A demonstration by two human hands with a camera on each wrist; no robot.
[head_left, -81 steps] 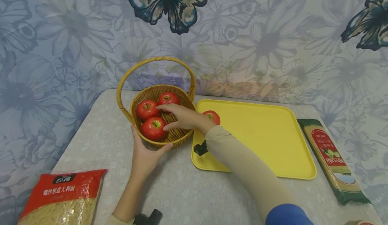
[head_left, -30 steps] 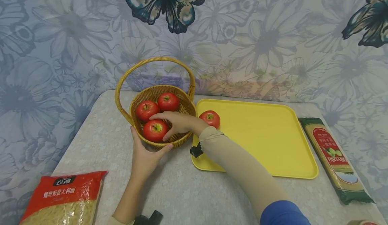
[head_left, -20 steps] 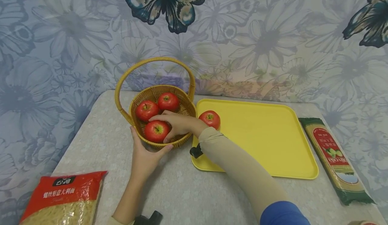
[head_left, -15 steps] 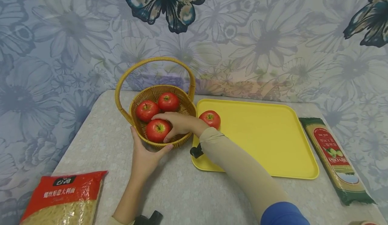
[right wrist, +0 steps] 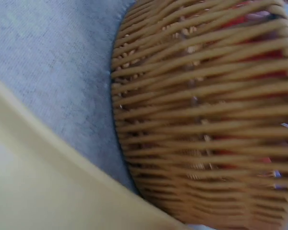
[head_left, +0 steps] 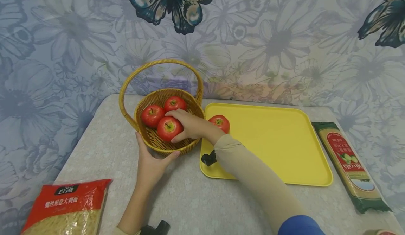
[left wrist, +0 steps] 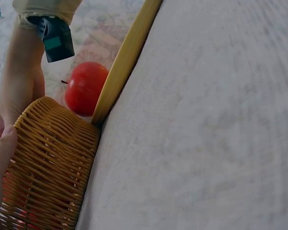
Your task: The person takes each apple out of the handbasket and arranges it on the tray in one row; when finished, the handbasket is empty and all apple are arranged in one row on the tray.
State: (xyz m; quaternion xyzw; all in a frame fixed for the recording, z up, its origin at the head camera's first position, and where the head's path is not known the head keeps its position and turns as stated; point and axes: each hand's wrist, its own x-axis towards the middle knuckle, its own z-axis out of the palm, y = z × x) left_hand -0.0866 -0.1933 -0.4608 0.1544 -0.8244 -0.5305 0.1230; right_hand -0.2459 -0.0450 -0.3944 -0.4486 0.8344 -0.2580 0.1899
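A yellow wicker basket [head_left: 155,137] with a tall arched handle stands at the back left of the table. My right hand [head_left: 192,125] reaches inside and grips a red apple [head_left: 169,128], fingers over its far side and thumb on its near right. Two other red apples [head_left: 152,116] sit behind it in the basket. My left hand [head_left: 152,167] holds the basket's near side, thumb and forefinger spread along its wall. In the left wrist view the thumb lies at the wicker rim of the basket [left wrist: 53,153]. The basket wall [right wrist: 197,115] hides the right hand's fingers in the right wrist view.
Right of the basket lies a yellow tray [head_left: 265,143], with one red apple [head_left: 221,123] near its left edge. A red pasta bag [head_left: 66,203] lies front left. A long green-ended pasta packet [head_left: 349,168] lies beyond the tray. A patterned wall covering [head_left: 278,45] rises behind the table.
Earlier my right hand reached over the near apple in the basket. That apple has shifted right and up with the hand around it. My left hand stays on the basket.
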